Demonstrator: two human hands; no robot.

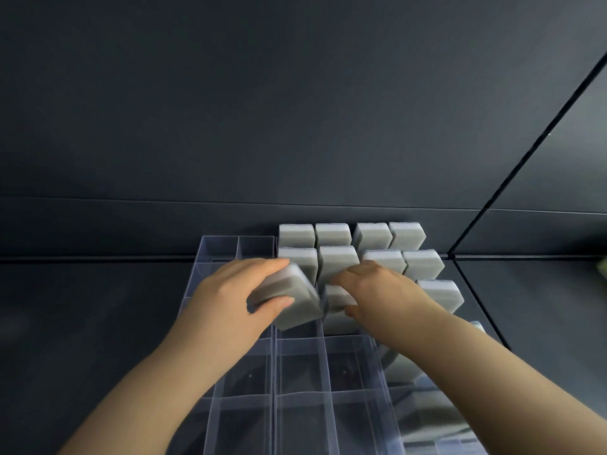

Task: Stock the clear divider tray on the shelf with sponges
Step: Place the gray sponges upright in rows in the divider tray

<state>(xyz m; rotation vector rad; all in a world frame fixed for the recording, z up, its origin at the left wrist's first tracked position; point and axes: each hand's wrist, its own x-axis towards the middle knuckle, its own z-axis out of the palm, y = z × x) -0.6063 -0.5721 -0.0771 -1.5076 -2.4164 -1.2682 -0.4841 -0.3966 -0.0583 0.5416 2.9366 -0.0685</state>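
Note:
A clear divider tray (297,369) lies on the dark shelf, its cells running toward me. Several grey sponges (333,235) stand upright in its far right cells. My left hand (235,298) grips a grey sponge (292,298), tilted, just above a cell in the third row. My right hand (377,292) holds another grey sponge (338,298) between fingers and thumb, right beside the first and partly down in its cell. More sponges (441,292) stand to the right of my right hand; my right forearm hides part of them.
The dark back wall (295,126) rises directly behind the tray. The shelf surface (82,323) stretches out on the left. A dark vertical seam (525,159) slants up at the right, and a greenish thing (602,269) shows at the right edge.

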